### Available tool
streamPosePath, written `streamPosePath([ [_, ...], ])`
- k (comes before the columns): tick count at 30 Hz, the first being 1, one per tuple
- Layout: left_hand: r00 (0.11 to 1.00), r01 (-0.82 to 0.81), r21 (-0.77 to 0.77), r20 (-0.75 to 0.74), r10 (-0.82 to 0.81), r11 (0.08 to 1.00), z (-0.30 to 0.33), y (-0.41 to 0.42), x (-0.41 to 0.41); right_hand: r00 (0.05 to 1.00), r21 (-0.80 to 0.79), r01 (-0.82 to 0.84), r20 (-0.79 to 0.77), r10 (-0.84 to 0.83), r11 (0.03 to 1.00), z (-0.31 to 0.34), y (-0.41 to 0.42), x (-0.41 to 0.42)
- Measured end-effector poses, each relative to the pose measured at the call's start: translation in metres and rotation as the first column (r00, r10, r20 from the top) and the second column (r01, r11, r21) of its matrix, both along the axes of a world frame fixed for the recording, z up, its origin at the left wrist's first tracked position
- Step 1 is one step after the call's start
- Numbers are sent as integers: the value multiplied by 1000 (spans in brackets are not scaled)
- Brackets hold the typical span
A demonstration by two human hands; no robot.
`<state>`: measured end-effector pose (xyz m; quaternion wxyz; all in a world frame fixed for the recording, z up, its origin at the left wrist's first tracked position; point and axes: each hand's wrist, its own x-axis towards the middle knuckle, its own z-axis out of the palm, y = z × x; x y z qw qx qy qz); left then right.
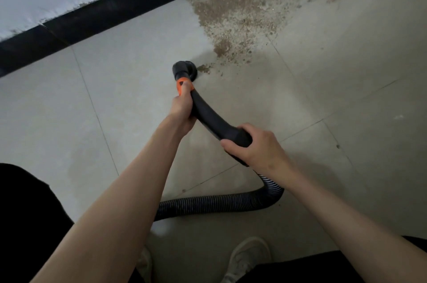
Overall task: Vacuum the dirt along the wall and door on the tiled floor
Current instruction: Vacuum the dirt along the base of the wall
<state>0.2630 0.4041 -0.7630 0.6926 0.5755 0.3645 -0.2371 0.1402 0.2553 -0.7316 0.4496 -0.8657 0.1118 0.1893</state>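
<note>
Now the left hand grips the black wand near its orange collar; the right hand wraps its rear end, nozzle touching the dirt.

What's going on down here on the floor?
A person is vacuuming a tiled floor. The left hand grips the curved black wand just below its orange collar, and the right hand holds the wand's rear end, where the ribbed hose joins. The round nozzle sits at the near edge of a brown patch of dirt that spreads toward the black skirting. Most of that dirt is not yet picked up.
</note>
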Motion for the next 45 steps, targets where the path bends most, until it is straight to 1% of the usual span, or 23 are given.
streamPosePath([
  [4,997,82,-13,-10,-82,997,4,-20,17,993,-11,117,15,-117,993,4,-1,3],
  [7,995,99,-15,-17,-99,995,3,-21,23,991,-30,135,22,-134,990,5,1,7],
  [9,996,87,-3,-22,-87,996,1,-12,21,995,-41,98,28,-97,994,5,6,8],
  [11,999,31,7,-16,-31,1000,-1,1,15,999,-22,44,19,-43,999,5,10,10],
  [16,991,-130,66,-18,132,989,-5,48,-16,988,46,-127,-78,130,991,3,25,14],
  [19,988,-149,71,-36,152,986,-6,65,-34,976,34,-195,-95,198,980,3,37,9],
  [21,988,-142,63,-43,145,988,-5,68,-39,973,-9,-202,-112,200,979,6,41,4],
  [24,994,-87,50,-58,90,995,-1,59,-38,981,-64,-153,-129,144,986,13,41,-5],
  [27,995,80,15,-63,-79,997,1,37,-41,990,-125,-41,-138,23,991,19,34,-16],
  [30,971,222,-22,-81,-223,975,2,16,-50,986,-185,76,-135,-102,980,24,29,-27],
  [33,958,262,-82,-100,-269,962,3,10,-51,978,-224,120,-143,-155,967,30,31,-33],
  [35,953,277,-89,-97,-286,957,4,13,-47,977,-221,133,-138,-166,966,34,36,-31],
  [37,953,280,-100,-87,-289,955,4,18,-42,975,-220,115,-161,-153,969,36,42,-23],
  [41,960,264,-115,-67,-272,958,6,28,-32,961,-273,1,-265,-76,962,43,52,-1],
  [45,975,183,-190,-91,-203,965,11,32,-27,935,-307,-129,-355,13,943,48,58,16],
])
